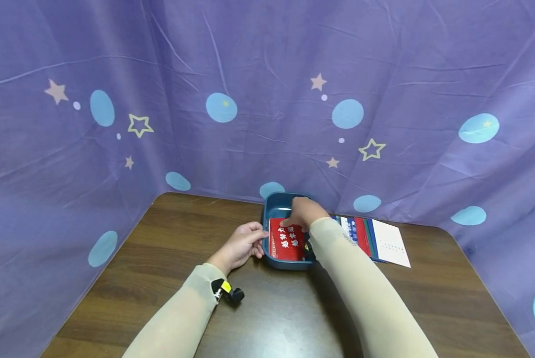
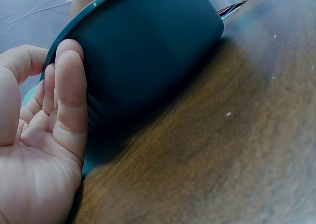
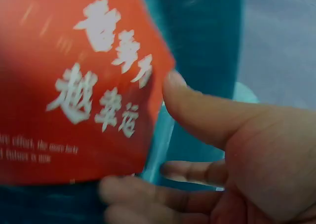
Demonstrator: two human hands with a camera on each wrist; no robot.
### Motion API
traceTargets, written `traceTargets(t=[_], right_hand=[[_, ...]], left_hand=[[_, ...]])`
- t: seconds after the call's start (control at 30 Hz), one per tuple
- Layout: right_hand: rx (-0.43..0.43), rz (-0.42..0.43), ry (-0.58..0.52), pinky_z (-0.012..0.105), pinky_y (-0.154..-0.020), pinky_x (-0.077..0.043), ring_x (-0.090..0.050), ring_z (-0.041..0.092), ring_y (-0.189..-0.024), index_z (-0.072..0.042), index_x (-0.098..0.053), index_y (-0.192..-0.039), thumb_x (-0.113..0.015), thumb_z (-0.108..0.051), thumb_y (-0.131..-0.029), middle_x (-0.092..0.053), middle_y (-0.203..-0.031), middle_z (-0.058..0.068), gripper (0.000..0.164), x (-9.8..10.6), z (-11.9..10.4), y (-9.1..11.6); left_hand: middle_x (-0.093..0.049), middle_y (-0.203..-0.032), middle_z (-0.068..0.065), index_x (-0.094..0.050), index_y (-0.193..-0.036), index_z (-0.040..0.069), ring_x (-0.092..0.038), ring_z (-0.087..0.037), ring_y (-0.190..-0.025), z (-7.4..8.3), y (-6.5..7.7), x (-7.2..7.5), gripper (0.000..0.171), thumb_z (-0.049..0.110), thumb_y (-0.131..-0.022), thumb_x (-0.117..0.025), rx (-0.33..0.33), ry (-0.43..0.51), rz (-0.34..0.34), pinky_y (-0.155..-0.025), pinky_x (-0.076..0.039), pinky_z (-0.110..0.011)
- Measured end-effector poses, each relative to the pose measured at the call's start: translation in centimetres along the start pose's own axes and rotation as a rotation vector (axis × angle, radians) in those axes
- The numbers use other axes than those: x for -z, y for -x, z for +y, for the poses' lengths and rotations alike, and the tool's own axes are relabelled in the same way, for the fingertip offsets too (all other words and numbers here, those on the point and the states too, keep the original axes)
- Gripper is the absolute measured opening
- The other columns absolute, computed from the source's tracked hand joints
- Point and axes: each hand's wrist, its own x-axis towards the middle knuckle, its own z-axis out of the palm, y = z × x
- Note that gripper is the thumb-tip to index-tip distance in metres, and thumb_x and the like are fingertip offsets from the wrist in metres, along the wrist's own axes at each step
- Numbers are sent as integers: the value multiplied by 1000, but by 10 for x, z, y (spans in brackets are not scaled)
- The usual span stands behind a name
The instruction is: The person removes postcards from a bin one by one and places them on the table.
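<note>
Before the purple curtain (image 1: 285, 124), head view: a blue bin (image 1: 289, 265) stands on the wooden table (image 1: 191, 223); the red card (image 1: 279, 251) is inside its walls, lettered side up, with a fan of cards (image 1: 362, 237) on the tabletop to the right.
Card inside the bin: handling it well, I judge, means guiding it by its edges, level and without haste, so no corner catches on a wall or bends.
Bin wall, left wrist view: a light, steady hold serves best here, enough to keep the bin from sliding without tilting it.
Left hand (image 1: 244, 243) on the rim: nearly closed, pinching the rim with the thumb at the inner side and the fingers against the outer wall.
Card corner, right wrist view: soft contact seems wise, since thin stock could crease under a hard squeeze.
Right hand (image 1: 306, 213) at the card: half open, thumb tip touching a corner, blurred fingertips by the lower edge; whether it grips or merely touches, I cannot tell.
</note>
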Motion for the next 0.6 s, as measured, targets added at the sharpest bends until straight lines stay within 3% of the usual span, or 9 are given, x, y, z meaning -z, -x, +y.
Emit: traceTargets(t=[0.2, 0.43, 0.5, 0.6], right_hand=[[-28, -8, 70, 35, -59, -67, -72, 26, -78, -1, -67, -126, -95, -46, -77, -73, -105, 14, 72, -8, -2, 0], [33, 43, 72, 34, -62, -64, -74, 25, -72, 0, -76, -103, -95, -25, -81, -77, -90, 12, 38, 6, -1, 7], [62, 78, 68, 35, -66, -65, -74, 24, -72, 1, -77, -105, -94, -22, -81, -78, -89, 12, 37, 15, 1, 11], [99, 104, -28, 39, -75, -67, -76, 23, -74, 3, -76, -110, -92, -19, -83, -79, -93, 14, 38, 26, 7, 18]], left_hand=[[-58, -62, 1, -58, -86, 9, -63, -11, -47, -1, -1, -2, 15, 3, -99, -64, 3, 1, 3, -42, -56, -20], [-58, -62, 1, -58, -86, 9, -63, -11, -47, -2, -2, -1, 15, 4, -98, -65, -1, -5, 7, -42, -56, -20], [-58, -62, 1, -58, -86, 9, -63, -11, -47, -2, -2, -1, 15, 4, -98, -65, 0, -5, 8, -42, -56, -20], [-58, -62, 1, -59, -85, 9, -63, -11, -47, -2, -2, 0, 15, 5, -98, -65, -2, -8, 8, -42, -56, -20]])
